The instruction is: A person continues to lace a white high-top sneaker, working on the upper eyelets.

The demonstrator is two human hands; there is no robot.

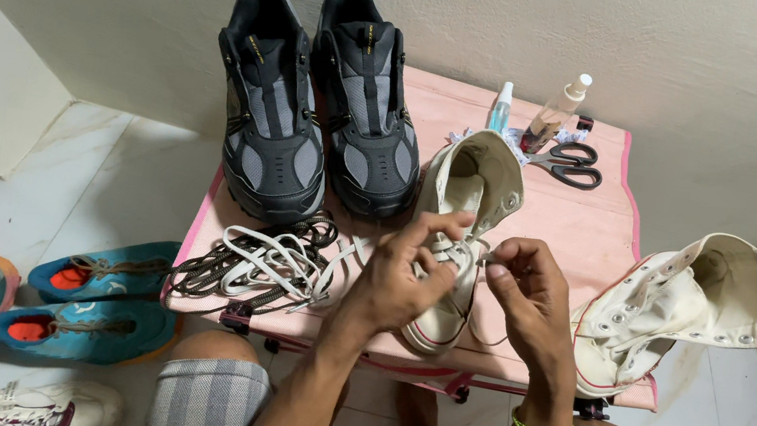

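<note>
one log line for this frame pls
left hand: on laces of white canvas high-top shoe | right hand: pinching white lace end | surface: pink low table | nearby: loose lace pile

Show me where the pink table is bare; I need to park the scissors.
Bare pink table lies between the scissors, the laced white shoe and the unlaced white shoe. Crowded: black shoes at back left, loose laces in front, both hands at the near edge.

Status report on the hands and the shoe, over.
Left hand on white high-top sneaker. Right hand pinching its white lace. Loose laces pile beside, not obstructing.
</note>
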